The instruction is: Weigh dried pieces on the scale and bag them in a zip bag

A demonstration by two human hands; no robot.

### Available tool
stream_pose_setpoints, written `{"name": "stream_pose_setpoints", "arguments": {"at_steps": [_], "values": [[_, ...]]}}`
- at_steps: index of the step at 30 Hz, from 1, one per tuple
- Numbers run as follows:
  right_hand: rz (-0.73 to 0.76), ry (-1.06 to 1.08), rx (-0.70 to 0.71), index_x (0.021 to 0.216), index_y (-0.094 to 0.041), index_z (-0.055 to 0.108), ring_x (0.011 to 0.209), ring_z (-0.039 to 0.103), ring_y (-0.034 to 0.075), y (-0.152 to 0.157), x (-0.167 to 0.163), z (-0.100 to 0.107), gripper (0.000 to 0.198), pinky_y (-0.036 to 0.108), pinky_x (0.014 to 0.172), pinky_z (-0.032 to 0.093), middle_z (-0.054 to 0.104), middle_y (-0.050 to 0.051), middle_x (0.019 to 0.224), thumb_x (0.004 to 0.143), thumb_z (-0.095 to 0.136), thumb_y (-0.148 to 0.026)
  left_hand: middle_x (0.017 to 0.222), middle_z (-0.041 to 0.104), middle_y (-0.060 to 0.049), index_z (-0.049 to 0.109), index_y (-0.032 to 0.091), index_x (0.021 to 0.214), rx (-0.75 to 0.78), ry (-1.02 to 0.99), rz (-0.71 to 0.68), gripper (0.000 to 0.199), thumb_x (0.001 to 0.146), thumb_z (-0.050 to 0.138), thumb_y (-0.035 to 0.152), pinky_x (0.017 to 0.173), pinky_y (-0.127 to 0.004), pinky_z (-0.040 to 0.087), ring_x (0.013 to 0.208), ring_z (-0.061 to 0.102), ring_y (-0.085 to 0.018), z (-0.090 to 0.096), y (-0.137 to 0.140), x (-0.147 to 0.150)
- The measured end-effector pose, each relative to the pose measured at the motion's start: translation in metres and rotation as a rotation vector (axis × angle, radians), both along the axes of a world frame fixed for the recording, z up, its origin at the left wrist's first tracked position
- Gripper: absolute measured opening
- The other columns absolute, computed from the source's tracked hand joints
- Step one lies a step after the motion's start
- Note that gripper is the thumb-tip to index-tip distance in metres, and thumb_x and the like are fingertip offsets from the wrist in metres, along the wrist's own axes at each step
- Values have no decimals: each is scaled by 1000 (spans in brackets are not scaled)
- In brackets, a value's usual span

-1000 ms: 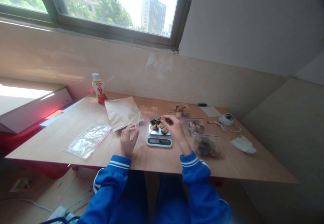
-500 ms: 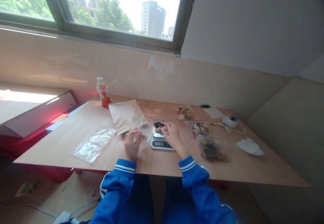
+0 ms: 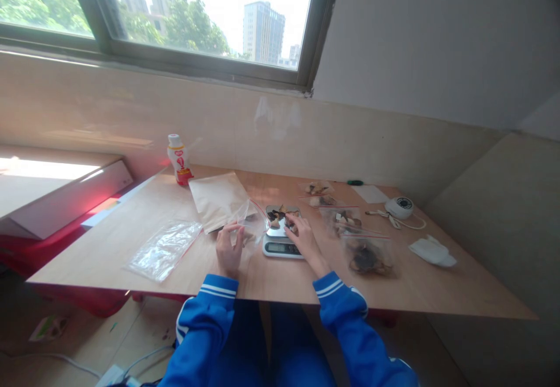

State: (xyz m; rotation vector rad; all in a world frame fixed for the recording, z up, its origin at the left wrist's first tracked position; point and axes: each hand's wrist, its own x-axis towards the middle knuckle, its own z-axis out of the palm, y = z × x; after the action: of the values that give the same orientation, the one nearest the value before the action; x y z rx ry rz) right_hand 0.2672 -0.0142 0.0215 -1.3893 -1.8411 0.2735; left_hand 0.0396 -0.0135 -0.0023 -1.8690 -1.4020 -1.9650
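R hand [image 3: 305, 242] over R side of scale [image 3: 282, 250], fingers part-curled, tips at dried slices [image 3: 275, 219] on its pan; can't tell if one's gripped. Slices lie just fwd & L of R fingertips, so R hand's nearer; jumbled, no common long axis. L hand [image 3: 230, 250], just L of scale, thumb + fingers pinching clear bag [image 3: 252, 238], whose red-edged side is next to pan. Further out: filled bags [image 3: 366, 257] R of scale; paper pouch [image 3: 219, 199] behind-L of scale; flat bag [image 3: 164, 253] well L of scale.
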Motion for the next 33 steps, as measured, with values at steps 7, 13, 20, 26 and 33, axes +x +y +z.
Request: {"name": "stream_pose_setpoints", "arguments": {"at_steps": [7,13,20,26,33], "values": [[-124,260,-20,119,-20,61,90,63,24,3,-3,15,39,38,82,52,65,10,100,84,60,-38,93,70,-7,60,20,88,-38,-2,-28,13,90,53,30,79,-33,52,90,67,-19,2,-2,1],[91,333,-7,120,-23,63,85,64,20,5,-39,63,41,34,79,52,69,7,98,83,65,-40,100,70,-7,61,19,92,-40,22,-73,12,89,54,29,82,-34,53,94,67,-19,0,-2,1],[218,338,-25,129,-24,55,91,62,19,7,-68,78,50,32,80,53,65,7,106,84,63,-46,96,71,-8,61,19,91,-62,-12,-49,16,90,53,33,79,-34,54,92,67,-19,0,-2,1],[282,242,46,129,-23,53,119,53,22,13,-77,72,45,36,102,43,58,9,125,94,45,-50,94,70,-7,59,19,91,-61,-52,-23,19,90,52,37,78,-34,53,91,67,-20,0,-2,0],[10,47,-30,134,-19,50,133,39,26,34,-10,19,45,46,112,30,48,15,139,95,41,-39,88,69,-6,59,18,88,-46,-108,13,19,90,53,35,74,-32,52,87,67,-19,-1,-1,0]]}}
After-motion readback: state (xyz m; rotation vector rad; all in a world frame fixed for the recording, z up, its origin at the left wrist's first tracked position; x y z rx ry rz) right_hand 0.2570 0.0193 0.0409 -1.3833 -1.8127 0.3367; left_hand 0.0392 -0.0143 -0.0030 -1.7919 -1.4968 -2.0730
